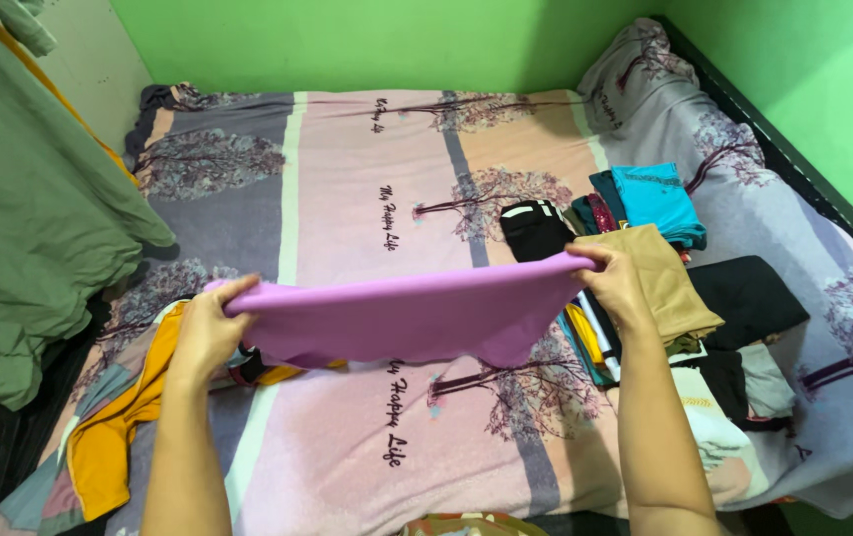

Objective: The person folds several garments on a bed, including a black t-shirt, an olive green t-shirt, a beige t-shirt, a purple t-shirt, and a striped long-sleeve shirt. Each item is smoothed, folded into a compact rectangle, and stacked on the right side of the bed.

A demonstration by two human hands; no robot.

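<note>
Both hands are holding a purple cloth [407, 316] stretched above the bed [367, 199]: left hand [206, 333] and right hand [617, 286] each pinching an end, fingers closed. Folded clothes [650, 263] are lying just beyond the right fingers; an orange garment [114, 437], unfolded, is lying below the left

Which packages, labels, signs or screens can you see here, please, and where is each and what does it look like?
No packages, labels, signs or screens are in view.
Only lettering: dark cursive script printed on the bedsheet, in short lines down its pink middle band, beside purple tree prints.
</note>
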